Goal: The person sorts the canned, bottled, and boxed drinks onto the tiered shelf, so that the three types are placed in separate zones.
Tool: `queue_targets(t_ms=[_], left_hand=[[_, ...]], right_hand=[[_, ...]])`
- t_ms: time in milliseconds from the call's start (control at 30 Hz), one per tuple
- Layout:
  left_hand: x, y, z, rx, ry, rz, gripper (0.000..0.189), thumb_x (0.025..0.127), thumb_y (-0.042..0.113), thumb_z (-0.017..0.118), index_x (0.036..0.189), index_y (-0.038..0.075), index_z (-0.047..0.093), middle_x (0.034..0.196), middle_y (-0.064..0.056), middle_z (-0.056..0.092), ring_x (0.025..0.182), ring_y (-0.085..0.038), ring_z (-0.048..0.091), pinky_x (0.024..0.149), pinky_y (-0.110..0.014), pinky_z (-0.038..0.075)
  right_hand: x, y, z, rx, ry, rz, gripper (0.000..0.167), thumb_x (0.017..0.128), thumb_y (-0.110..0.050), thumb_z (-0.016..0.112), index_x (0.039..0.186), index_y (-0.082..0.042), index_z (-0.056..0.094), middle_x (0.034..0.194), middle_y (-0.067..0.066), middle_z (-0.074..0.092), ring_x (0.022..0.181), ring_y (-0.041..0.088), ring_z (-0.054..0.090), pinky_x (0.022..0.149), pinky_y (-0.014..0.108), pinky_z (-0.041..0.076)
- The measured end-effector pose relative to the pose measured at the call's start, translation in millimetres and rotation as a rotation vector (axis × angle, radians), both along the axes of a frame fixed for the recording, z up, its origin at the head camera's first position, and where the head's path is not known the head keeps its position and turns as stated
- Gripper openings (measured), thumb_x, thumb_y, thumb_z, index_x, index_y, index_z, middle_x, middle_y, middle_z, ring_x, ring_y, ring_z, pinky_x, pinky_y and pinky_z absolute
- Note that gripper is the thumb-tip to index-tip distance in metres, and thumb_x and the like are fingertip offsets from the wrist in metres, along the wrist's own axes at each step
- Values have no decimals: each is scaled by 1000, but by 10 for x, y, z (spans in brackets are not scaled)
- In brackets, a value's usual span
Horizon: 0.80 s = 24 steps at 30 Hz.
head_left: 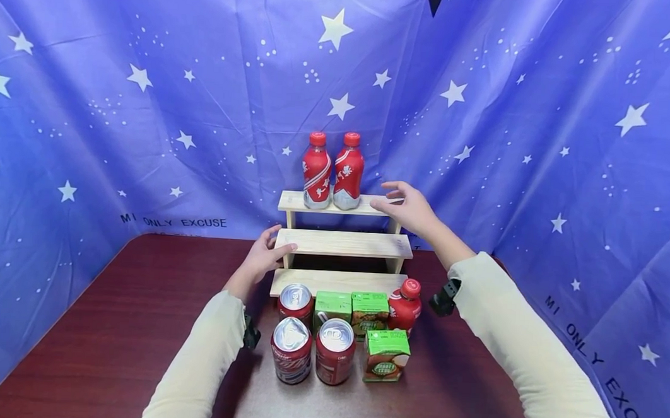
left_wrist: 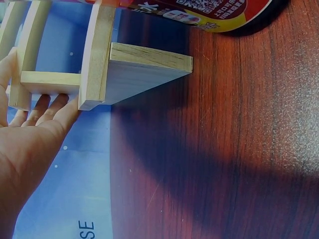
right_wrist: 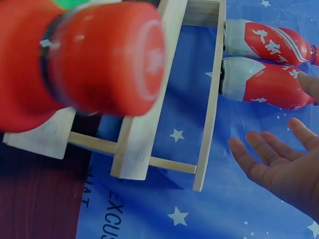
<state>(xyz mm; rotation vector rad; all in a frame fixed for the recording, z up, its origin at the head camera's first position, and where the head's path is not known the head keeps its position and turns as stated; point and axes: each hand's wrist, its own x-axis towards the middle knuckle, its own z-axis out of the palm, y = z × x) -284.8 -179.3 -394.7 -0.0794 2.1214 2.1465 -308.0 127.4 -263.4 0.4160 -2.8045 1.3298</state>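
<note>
Cream sleeves [head_left: 190,359] are flanking a three-step wooden stand [head_left: 331,283] sitting toward the back of a table [head_left: 90,329], its left side being gripped by the left hand [head_left: 261,255], thumb lying over the middle board [head_left: 344,242] and fingers pressing against the frame. Two red bottles [head_left: 316,176] are standing upright, side by side, on the top board [head_left: 290,200]; the right hand [head_left: 411,210] is hovering just beside them, fingers lying apart and pinching nothing. Work on the stand is looking only partly done: two bottles are occupying it, while a third bottle [head_left: 403,310], three cans [head_left: 334,363] and three green-topped boxes [head_left: 386,360] are standing on the table in front. Pale, straight-edged boards are showing their grain; plastic bottles are curving in at the waist; round metal lids [head_left: 336,336] are gleaming atop the cans, near the square-cornered boxes. Dark red wood grain is running across the table, and a creased blue curtain [head_left: 214,120], printed with white stars, is hanging behind everything
</note>
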Motion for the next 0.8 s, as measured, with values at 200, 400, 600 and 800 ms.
queue_targets(t_ms=[200, 400, 600, 800], left_hand=[[-119, -27, -172, -3, 18, 16, 79, 88, 11, 64, 150, 14, 15, 150, -21, 29, 128, -37, 40, 99, -60, 37], [-149, -25, -202, -3, 30, 26, 78, 88, 12, 64, 150, 16, 16, 149, -18, 32, 127, -36, 42, 98, -58, 40], [-142, -22, -188, -10, 34, 30, 77, 88, 12, 64, 149, 15, 17, 149, -19, 32, 127, -37, 42, 97, -59, 40], [-109, -1, -161, -4, 29, 33, 77, 88, 9, 63, 149, 15, 18, 148, -19, 33, 125, -36, 43, 96, -58, 41]], right_hand=[[102, 101, -74, 12, -2, 38, 64, 85, -40, 66, 137, -12, 44, 136, 20, 48, 124, 32, 48, 97, 48, 45], [208, 238, -130, 12, -8, 61, 68, 83, -46, 66, 136, -10, 45, 136, 19, 48, 121, 32, 50, 97, 47, 45], [318, 368, -175, 40, -10, 74, 65, 83, -47, 66, 134, -10, 47, 134, 17, 50, 119, 32, 52, 95, 47, 46], [446, 463, -260, 18, -20, 103, 60, 85, -39, 67, 132, -7, 48, 132, 20, 52, 119, 34, 53, 97, 48, 44]])
